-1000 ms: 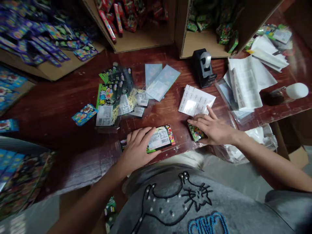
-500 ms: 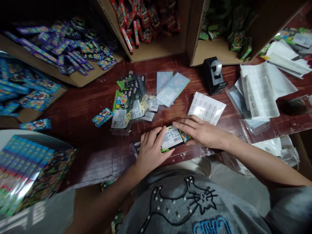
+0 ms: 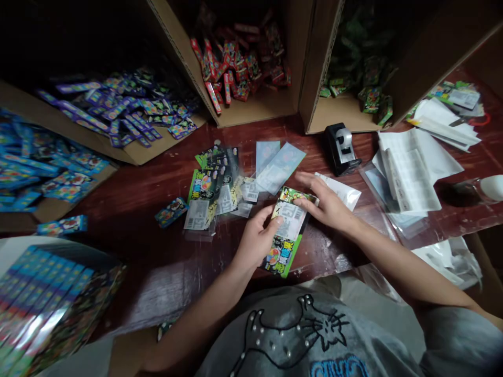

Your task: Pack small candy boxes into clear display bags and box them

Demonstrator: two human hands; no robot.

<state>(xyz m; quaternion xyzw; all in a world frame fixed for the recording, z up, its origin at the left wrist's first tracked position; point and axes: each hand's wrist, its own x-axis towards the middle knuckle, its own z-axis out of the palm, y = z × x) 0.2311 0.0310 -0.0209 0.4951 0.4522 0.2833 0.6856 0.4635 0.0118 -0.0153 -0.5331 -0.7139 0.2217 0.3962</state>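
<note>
A green and black printed packet with a white label slants over the table's front edge. My left hand is closed on its left side, thumb lying on the label. At its upper right, my right hand rests with fingers spread over the packet's top end, touching it. Left of my hands, similar green and black packets lie overlapped in clear sleeves. Two pale blue cards are just behind my hands. A white sticker sheet is partly under my right hand.
Behind stand cardboard boxes of purple, red and green packs. A black tape dispenser and paper sheets sit to the right. A blue pack lies left; a bin of stacked packs is front left.
The packet has turned from lying nearly sideways to a steep slant, its printed lower part now showing. My left hand has shifted to its left side, and my right hand has moved up its top end.
</note>
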